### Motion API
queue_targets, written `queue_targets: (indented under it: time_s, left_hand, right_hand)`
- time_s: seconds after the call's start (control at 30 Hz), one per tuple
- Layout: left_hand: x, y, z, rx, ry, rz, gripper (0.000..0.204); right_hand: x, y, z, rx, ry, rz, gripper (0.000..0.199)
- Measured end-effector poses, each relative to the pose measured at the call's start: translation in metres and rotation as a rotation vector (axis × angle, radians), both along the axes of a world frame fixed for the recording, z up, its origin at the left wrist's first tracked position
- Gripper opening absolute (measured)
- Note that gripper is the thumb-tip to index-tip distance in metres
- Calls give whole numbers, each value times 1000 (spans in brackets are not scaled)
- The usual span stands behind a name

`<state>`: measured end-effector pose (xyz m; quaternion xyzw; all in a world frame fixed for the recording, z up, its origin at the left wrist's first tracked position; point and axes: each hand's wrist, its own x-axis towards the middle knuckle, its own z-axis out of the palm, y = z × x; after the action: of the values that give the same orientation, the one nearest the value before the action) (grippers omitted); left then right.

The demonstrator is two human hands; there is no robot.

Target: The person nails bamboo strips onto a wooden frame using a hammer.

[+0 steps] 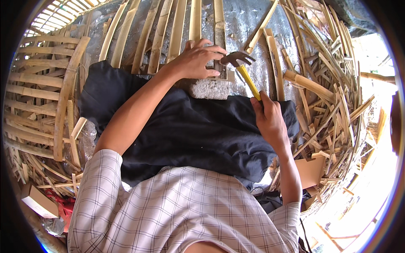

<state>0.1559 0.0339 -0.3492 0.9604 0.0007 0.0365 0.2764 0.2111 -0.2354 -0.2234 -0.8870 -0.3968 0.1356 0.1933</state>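
Note:
My right hand [270, 119] is wrapped around the yellow handle of a claw hammer [249, 80]. The dark hammer head is raised over the near end of a bamboo slat [219, 25], close to the fingertips of my left hand [199, 60]. That left hand lies across the slat ends, thumb and fingers spread apart, and no held object shows in it. Several split bamboo slats [178, 29] run away from me side by side. Their near ends meet a crosspiece [230, 76], partly hidden by my left hand. A rough pale block [209, 89] sits just below it.
Black cloth [190, 126] covers my lap. At the left stands a slatted bamboo panel [63, 101]. Loose bamboo strips [333, 84] are heaped at the right, near a piece of cardboard [309, 172]. A small cardboard box [40, 200] is at the lower left.

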Motion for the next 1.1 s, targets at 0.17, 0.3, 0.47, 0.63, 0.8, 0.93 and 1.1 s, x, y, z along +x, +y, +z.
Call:
queue_targets:
  time_s: [0.17, 0.3, 0.47, 0.63, 0.8, 0.93, 1.1]
  left_hand:
    - [2, 2, -7, -60, 57, -39, 46]
    - [-3, 3, -18, -59, 10, -4, 48]
    - [-2, 5, -14, -71, 19, -42, 46]
    - [-1, 7, -21, -99, -44, -34, 38]
    - [5, -18, -6, -32, -150, 137, 22]
    - [16, -31, -1, 142, -222, 197, 10]
    - [20, -37, -1, 61, -171, 204, 8]
  right_hand:
    - [0, -5, -11, 1, 36, -23, 24]
    - [3, -9, -13, 70, -164, 80, 23]
    - [-1, -7, -11, 115, -54, -8, 22]
    - [4, -14, -20, 17, -42, -25, 24]
    - [19, -12, -49, 138, -71, -111, 28]
    - [29, 8, -65, 127, 117, -240, 31]
    - [30, 13, -86, 172, 212, -283, 33]
